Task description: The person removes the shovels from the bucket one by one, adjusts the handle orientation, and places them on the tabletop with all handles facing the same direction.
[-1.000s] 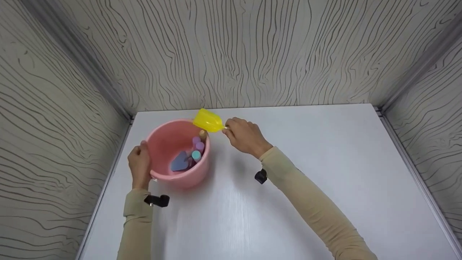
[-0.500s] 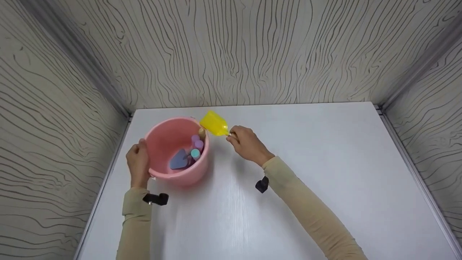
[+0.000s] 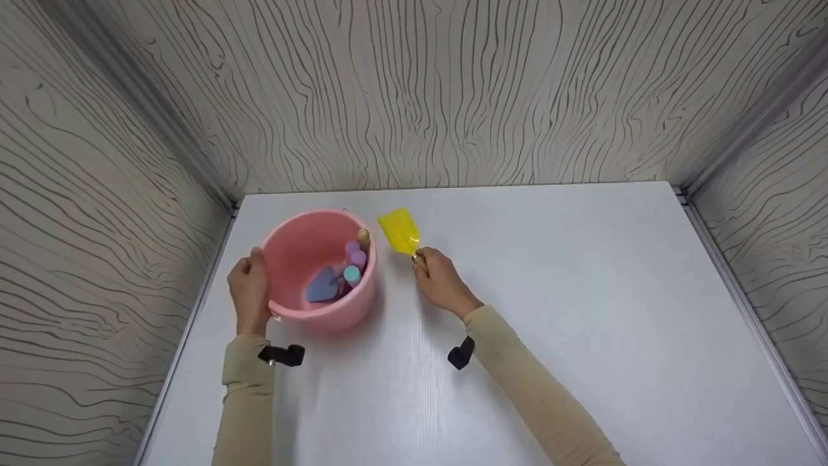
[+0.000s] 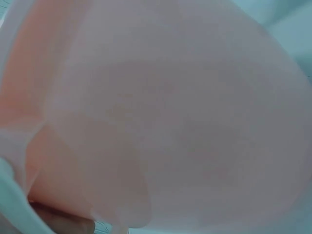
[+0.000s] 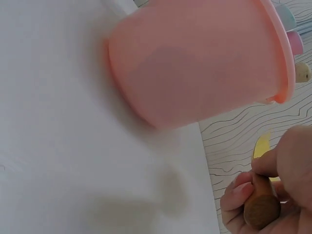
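Observation:
A pink bucket (image 3: 336, 318) stands at the left of the white table, and my left hand (image 3: 250, 291) grips its left rim. Inside lie a blue-grey trowel (image 3: 321, 286) and several handles, among them a teal-ended one (image 3: 352, 276), a purple one (image 3: 357, 259) and a wooden one (image 3: 363, 238). My right hand (image 3: 445, 281) holds a small yellow shovel (image 3: 400, 230) by its wooden handle (image 5: 263, 204), just right of the bucket and apart from it. In the left wrist view the bucket wall (image 4: 170, 112) fills most of the frame, with a fingertip (image 4: 68, 222) low at its edge.
The white table (image 3: 569, 310) spreads to the right and front of the bucket. Wood-grain patterned panels (image 3: 453, 97) enclose it at the back and both sides. Each wrist carries a black camera mount (image 3: 282, 355).
My right hand has moved towards me and slightly right with the yellow shovel, whose blade has swung away from the bucket's rim. The left hand and bucket have barely moved.

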The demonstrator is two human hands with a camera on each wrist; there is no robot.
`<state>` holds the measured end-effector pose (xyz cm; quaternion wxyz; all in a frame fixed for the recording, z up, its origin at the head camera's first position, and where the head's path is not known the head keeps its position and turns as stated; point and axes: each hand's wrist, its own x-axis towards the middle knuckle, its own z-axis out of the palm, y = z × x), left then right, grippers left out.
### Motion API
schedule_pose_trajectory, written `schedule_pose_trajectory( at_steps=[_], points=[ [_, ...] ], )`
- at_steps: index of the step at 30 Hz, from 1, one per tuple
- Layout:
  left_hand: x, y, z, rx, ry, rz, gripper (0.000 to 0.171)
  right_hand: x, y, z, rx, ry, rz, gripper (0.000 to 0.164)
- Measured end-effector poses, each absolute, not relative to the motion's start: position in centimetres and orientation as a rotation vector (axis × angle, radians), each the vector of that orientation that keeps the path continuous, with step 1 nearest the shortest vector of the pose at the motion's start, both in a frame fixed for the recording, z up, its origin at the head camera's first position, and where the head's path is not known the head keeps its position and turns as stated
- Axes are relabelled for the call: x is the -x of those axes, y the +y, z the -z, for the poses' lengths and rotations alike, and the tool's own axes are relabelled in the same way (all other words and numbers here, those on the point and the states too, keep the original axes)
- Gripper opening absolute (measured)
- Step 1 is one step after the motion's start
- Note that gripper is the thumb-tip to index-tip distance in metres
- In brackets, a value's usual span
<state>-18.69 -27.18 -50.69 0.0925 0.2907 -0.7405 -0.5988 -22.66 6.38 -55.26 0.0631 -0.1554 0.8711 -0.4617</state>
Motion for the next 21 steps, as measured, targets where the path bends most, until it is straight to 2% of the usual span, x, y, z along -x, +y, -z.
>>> schedule_pose_trajectory(
  at_steps=[7, 21],
  points=[
    [19.0, -27.2, 50.6, -0.85, -2.198, 1.758, 0.048, 22.0, 5.6, 56.2, 0.294, 2.541, 1.439, 0.028],
    [18.7, -27.0, 50.9, -0.814, -2.194, 1.747, 0.049, 20.8, 4.7, 58.6, 0.141, 2.523, 1.567, 0.009]
  ],
)
